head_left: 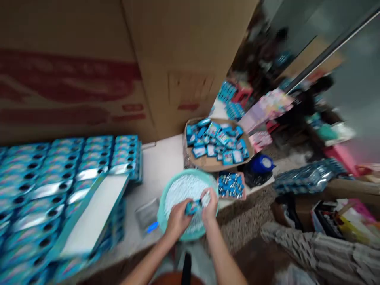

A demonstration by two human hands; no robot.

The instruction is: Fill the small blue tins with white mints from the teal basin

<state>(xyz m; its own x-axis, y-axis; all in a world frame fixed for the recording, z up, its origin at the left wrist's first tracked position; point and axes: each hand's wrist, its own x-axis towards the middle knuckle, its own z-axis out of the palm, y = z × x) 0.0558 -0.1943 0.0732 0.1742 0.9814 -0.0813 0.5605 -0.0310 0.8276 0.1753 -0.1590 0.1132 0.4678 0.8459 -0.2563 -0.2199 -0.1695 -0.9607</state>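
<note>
A mint green basin (162,215) holds a heap of small pale pieces (181,190). Over the basin, my left hand (179,217) is closed round a small blue packet (193,207). My right hand (209,204) is at the packet's other side, its fingers curled round some whitish pieces. The two hands are close together, with the packet between them. Blur hides the packet's details.
Stacked blue packages (35,190) fill the left, a long white-lined tray (95,213) on them. Behind the basin stands a cardboard box (204,162) of blue packets. Right of the basin lie a tray of small blue items (231,185) and a blue round object (263,163).
</note>
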